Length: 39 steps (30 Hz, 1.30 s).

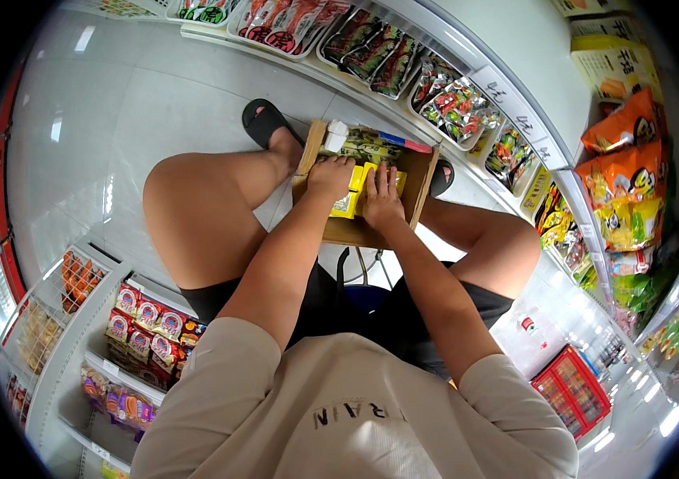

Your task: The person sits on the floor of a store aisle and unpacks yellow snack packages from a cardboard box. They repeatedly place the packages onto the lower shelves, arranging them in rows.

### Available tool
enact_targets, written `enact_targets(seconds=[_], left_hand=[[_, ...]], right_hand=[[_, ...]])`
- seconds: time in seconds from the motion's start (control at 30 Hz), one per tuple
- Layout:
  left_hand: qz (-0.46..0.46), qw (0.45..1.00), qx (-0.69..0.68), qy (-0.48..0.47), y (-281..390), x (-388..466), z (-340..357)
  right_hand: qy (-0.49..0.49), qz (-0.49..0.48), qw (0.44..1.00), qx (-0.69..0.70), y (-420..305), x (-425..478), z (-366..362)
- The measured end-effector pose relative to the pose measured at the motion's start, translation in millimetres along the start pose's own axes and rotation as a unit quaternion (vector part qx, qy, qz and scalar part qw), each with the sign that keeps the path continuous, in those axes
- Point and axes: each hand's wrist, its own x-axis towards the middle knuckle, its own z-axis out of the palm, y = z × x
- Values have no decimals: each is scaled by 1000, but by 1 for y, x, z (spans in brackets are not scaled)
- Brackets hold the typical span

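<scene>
A cardboard box point(429, 179) sits between my knees, its top open. Yellow packets point(346, 203) lie inside it, with more yellow-green packets point(369, 146) along the far side. My left hand point(332, 178) reaches into the left half, knuckles up, against the edge of a yellow packet; its fingertips are partly hidden, and whether it grips anything is unclear. Flat over the packets on the right lies my right hand point(384, 197), fingers spread. A crumpled white piece point(336, 135) is at the box's far left corner.
Beyond the box runs a store shelf point(513, 114) with white trays of packaged snacks point(369, 54). Orange snack bags point(624, 173) stand on the right. A rack with red packets point(147, 323) is at lower left. Grey tiled floor point(136, 114) shows at upper left.
</scene>
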Motion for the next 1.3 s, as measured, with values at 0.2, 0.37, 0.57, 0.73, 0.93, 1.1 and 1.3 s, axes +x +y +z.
enact_targets(seconds=[0.2,0.37,0.57,0.73,0.93,1.1,1.3], left_hand=[[-6,1000,16,17,3,-17,-1],[22,998,19,-56,11,-23,-26],[116,979,-97,-136,-2,-23,-38],[167,968,-178,-56,61,-63,-120],[212,879,-421,68,114,-98,-180],[223,874,-405,150,178,-100,-234],[167,890,-352,238,272,-47,-308]], right_hand=[[-2,-9,998,56,9,-15,-10],[-44,-14,995,88,9,-36,-3],[-2,-82,966,245,1,-50,-87],[233,-156,898,340,51,-99,-177],[444,-152,590,658,100,-126,-247],[493,-138,385,768,124,-110,-232],[518,-127,386,753,141,-118,-254]])
